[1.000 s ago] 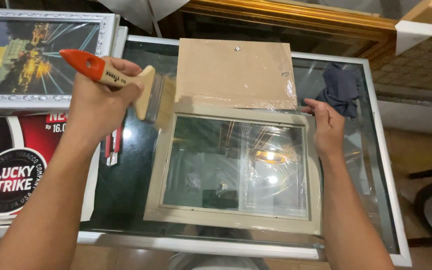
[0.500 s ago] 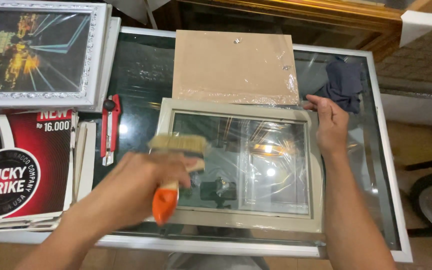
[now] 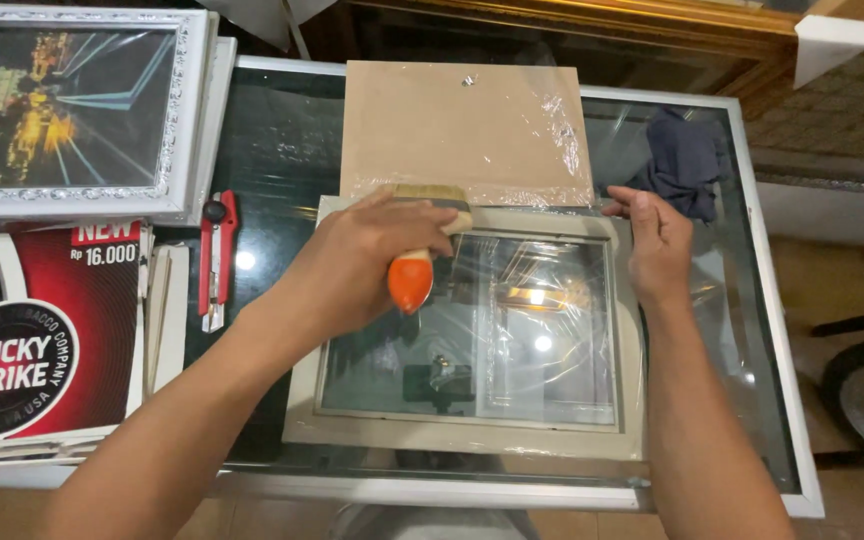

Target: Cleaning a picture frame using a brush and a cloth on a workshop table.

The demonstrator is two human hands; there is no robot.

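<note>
My left hand (image 3: 367, 260) grips a wide paintbrush (image 3: 422, 240) with a wooden body and an orange handle end. Its bristles rest at the top edge of a beige picture frame (image 3: 472, 440) lying flat on a glass table (image 3: 282, 140). The frame holds a glass pane (image 3: 532, 340) under shiny plastic film. My right hand (image 3: 657, 245) presses on the frame's upper right corner, fingers spread. A brown backing board (image 3: 462, 125) wrapped in film lies just beyond the frame.
A red utility knife (image 3: 215, 260) lies left of the frame. A silver-framed city picture (image 3: 62, 110) and a red-and-black poster (image 3: 42, 330) fill the left side. A dark cloth (image 3: 687, 155) sits at the back right. A gold frame (image 3: 592, 20) runs behind the table.
My left hand swung the brush from the raised position at the left down over the frame's lower left, then up to its top edge. My right hand stayed on the corner.
</note>
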